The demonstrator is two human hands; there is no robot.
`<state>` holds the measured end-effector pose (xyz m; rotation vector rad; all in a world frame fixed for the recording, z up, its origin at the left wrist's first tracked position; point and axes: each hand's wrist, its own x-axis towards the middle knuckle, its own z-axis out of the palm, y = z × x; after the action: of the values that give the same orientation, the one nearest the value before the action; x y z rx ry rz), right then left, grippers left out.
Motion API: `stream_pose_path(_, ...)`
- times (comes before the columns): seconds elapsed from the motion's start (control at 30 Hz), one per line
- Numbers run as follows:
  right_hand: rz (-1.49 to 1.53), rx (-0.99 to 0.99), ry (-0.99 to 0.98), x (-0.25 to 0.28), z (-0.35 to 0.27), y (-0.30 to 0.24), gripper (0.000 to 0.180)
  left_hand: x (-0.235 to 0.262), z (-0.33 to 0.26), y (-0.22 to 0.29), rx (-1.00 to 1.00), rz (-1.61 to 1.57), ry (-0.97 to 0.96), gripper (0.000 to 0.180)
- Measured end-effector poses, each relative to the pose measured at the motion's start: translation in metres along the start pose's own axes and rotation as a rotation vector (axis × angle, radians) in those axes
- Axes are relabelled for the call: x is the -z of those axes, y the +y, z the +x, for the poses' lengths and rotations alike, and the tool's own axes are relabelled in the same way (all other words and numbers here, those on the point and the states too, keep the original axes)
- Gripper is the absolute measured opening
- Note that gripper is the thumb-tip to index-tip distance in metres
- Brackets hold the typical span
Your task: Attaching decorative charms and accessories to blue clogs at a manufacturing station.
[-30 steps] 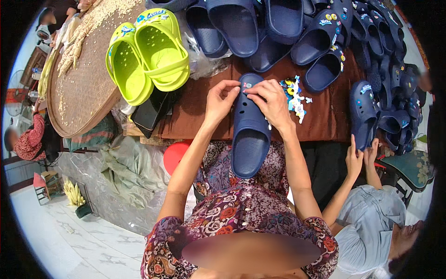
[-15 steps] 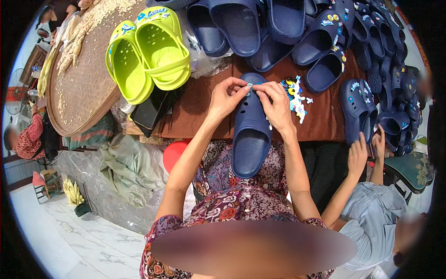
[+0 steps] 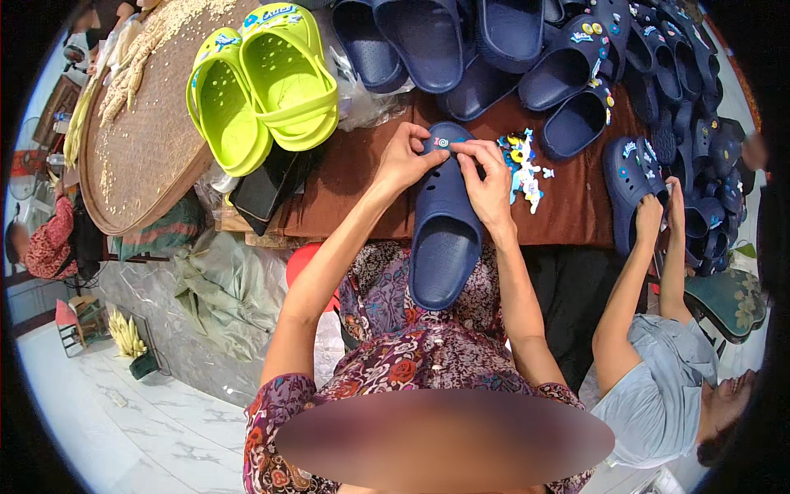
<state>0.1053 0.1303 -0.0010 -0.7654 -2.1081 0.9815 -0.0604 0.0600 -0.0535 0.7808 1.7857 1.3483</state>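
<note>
A navy clog [image 3: 448, 255] lies in front of me, toe pointing away, its heel reaching past the table's near edge over my lap. On its toe sits a small shoe charm [image 3: 443, 142], pale with a round blue mark. From the left, my left hand [image 3: 405, 158] closes its thumb and forefinger about the charm. My right hand [image 3: 487, 174] is closed too, its fingertips pressing at the charm's right edge. The fingertips partly cover how the charm sits in the hole. Just right of that hand is a pile of colourful loose charms [image 3: 525, 169].
Lime-green clogs [image 3: 284, 82] stand at the far left, beside a round woven tray [image 3: 156, 165] with pale kernels. Many navy clogs [image 3: 420, 45] crowd the back and right of the brown-covered table [image 3: 362, 185]. At right, a co-worker's hands [image 3: 650, 216] are at another navy clog pair [image 3: 629, 193].
My fingers have shifted slightly on the clog's toe, and more of the charm shows between them. The co-worker's hands have moved up to the clog pair at right.
</note>
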Motion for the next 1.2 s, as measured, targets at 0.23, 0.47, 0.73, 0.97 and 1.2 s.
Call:
stream_pose_path(0.23,0.040,-0.003,0.138,0.014,-0.026,0.006,0.018,0.000,-0.024,0.010,-0.020,-0.066,0.109,0.053)
stream_pose_path(0.47,0.097,-0.147,0.046,0.024,-0.052,0.000,0.027,0.009,-0.062,0.002,-0.054,-0.240,0.152,0.035)
stream_pose_path(0.73,0.033,-0.168,-0.020,0.039,-0.074,-0.014,0.029,-0.002,-0.125,-0.008,-0.225,-0.130,0.106,0.047)
stream_pose_path(0.97,-0.012,-0.138,0.049,0.027,-0.073,-0.010,0.023,-0.006,-0.134,0.005,-0.237,-0.094,0.095,0.051)
stream_pose_path(1.2,0.047,-0.185,0.054,0.033,-0.066,-0.003,0.020,-0.012,-0.137,0.003,-0.268,-0.075,0.139,0.048)
